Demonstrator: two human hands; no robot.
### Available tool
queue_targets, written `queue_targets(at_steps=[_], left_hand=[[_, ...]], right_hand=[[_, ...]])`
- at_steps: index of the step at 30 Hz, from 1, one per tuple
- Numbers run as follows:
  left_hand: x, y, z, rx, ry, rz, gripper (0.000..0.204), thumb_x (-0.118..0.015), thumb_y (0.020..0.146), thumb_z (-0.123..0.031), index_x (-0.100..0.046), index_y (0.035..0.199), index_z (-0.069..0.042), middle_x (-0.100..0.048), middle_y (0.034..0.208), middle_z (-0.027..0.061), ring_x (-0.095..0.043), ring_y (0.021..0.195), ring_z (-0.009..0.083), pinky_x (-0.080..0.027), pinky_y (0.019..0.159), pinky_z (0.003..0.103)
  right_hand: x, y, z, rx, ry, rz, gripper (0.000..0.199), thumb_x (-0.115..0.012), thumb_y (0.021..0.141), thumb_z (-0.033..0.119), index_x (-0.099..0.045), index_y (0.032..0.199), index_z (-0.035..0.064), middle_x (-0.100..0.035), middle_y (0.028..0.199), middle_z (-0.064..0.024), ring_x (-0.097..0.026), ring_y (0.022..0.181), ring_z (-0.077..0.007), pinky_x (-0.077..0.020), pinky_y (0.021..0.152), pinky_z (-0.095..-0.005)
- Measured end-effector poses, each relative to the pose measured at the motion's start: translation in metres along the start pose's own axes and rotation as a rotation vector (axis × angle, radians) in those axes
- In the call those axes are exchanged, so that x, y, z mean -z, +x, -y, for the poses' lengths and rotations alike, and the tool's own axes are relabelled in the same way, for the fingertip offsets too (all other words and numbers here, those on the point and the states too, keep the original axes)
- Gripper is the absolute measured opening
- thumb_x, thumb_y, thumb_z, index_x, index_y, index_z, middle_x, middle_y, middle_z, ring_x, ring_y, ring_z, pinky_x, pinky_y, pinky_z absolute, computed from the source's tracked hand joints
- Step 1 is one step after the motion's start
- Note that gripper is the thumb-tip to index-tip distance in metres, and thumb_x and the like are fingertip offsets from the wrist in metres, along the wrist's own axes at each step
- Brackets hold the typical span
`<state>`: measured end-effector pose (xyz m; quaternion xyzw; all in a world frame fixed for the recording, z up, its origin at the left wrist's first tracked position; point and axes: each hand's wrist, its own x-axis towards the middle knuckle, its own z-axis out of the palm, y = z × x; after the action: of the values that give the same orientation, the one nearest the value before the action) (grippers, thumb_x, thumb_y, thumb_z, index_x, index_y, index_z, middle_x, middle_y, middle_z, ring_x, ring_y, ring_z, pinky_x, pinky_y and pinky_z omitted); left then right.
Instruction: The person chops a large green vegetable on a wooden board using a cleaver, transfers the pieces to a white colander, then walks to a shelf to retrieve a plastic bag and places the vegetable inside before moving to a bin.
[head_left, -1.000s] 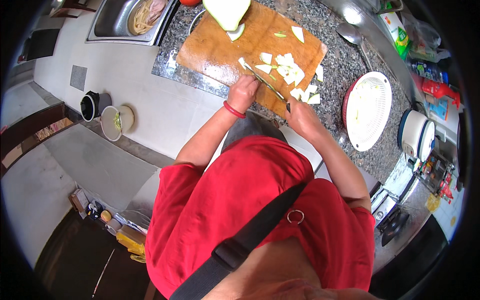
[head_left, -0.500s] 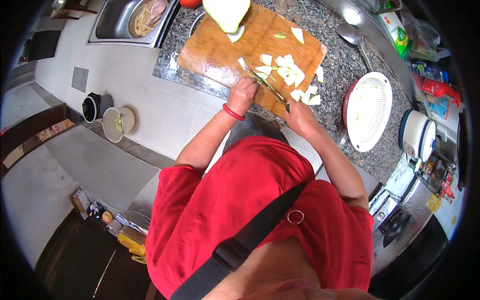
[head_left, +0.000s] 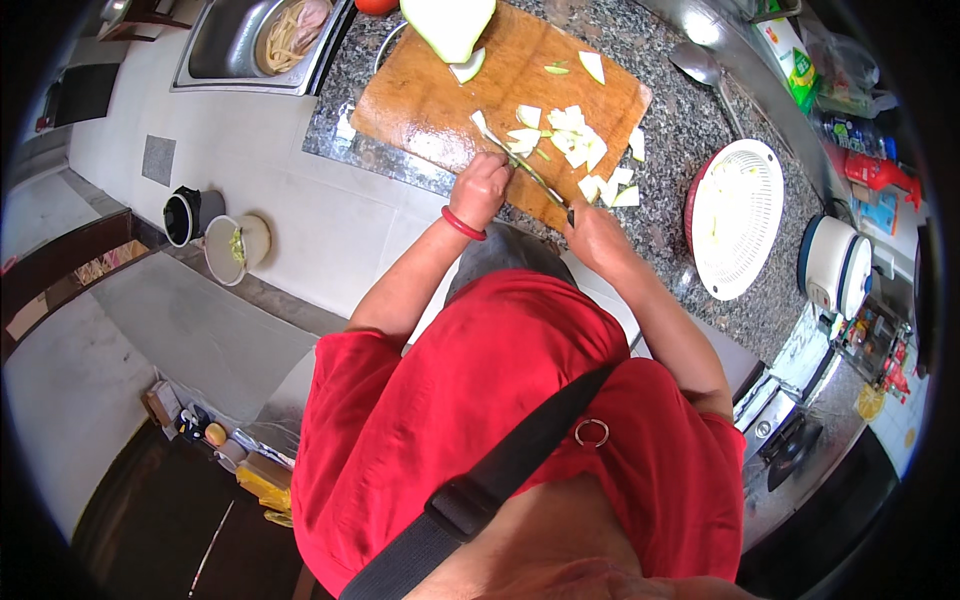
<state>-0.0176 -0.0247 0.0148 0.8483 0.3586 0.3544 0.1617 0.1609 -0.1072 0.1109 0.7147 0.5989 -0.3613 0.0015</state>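
My right hand [head_left: 598,240] is wrapped round the dark handle of a knife [head_left: 540,182], whose blade slants up and left over the near edge of a wooden cutting board [head_left: 430,105]. Beside the blade my left hand [head_left: 482,188], a red band at its wrist, has its fingers curled together; what they press on is hidden. Pale cut gourd pieces [head_left: 575,138] lie heaped right of the blade, some spilling past the board's edge. At the board's far side rests a large pale green gourd piece [head_left: 450,28], with a smaller slice [head_left: 467,67] by it.
Right of the board stand a white and red colander [head_left: 738,220] holding some pieces, a metal ladle [head_left: 698,66] and a small white cooker [head_left: 834,265]. A sink [head_left: 222,45] with a bowl of food is at far left. Two bins [head_left: 238,250] stand on the floor.
Both hands stay at nearly the same spot at the board's near edge. The knife blade shows slightly more pale surface near its tip; the whole view has shifted a little.
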Motion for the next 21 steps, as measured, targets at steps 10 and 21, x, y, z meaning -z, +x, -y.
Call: queue_targets(at_steps=[10, 21], left_hand=[[-0.001, -0.005, 0.004, -0.020, 0.000, 0.010, 0.012, -0.061, 0.063, 0.003, -0.061, 0.073, -0.003, -0.059, 0.078, 0.0082, -0.056, 0.074, 0.0245, -0.048, 0.063, 0.032], [0.000, -0.004, 0.005, -0.049, 0.008, -0.011, 0.011, -0.062, 0.063, 0.002, -0.059, 0.073, -0.003, -0.059, 0.077, 0.0081, -0.056, 0.074, 0.0247, -0.048, 0.065, 0.032]], right_hand=[[0.005, -0.004, 0.005, 0.007, 0.022, 0.004, 0.017, -0.052, 0.079, 0.012, -0.052, 0.086, -0.0042, -0.058, 0.082, -0.0285, -0.057, 0.082, -0.0433, -0.0447, 0.072, -0.0488], [0.003, -0.011, 0.004, 0.022, 0.035, -0.005, 0.019, -0.054, 0.078, 0.013, -0.053, 0.084, -0.0041, -0.059, 0.078, -0.0272, -0.057, 0.080, -0.0432, -0.0448, 0.072, -0.0484]])
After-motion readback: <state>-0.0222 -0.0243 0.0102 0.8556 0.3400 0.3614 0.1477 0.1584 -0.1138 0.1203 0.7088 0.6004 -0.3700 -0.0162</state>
